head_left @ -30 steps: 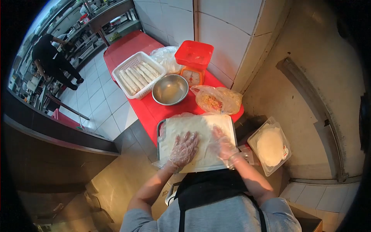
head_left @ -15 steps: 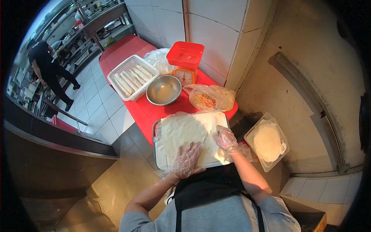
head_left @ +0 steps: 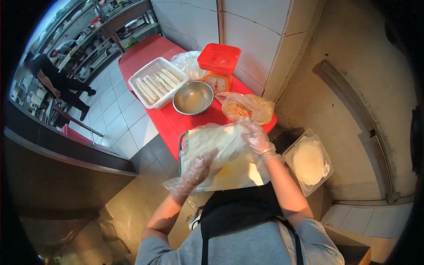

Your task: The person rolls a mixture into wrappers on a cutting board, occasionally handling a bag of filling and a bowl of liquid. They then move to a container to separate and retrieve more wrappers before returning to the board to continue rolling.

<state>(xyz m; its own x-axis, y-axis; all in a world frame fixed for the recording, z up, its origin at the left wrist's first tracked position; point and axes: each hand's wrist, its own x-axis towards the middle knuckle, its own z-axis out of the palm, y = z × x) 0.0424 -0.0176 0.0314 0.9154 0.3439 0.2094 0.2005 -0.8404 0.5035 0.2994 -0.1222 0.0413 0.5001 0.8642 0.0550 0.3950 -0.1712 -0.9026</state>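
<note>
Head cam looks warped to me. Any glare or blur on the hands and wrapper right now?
Head view: strong fisheye, black corners, tiles bending. Left hand and right hand slightly motion-blurred on the wrapper; gloves shine faintly. Bright sheen inside the metal bowl; floor lower left dim.

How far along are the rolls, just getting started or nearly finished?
Some are done: the white plastic basket already holds a row of finished pale rolls. In hand now: both gloved hands, left hand and right hand, lift a thin white wrapper sheet off the board. Left: the clear bag of filling and the tray of round wrappers look well stocked.
</note>
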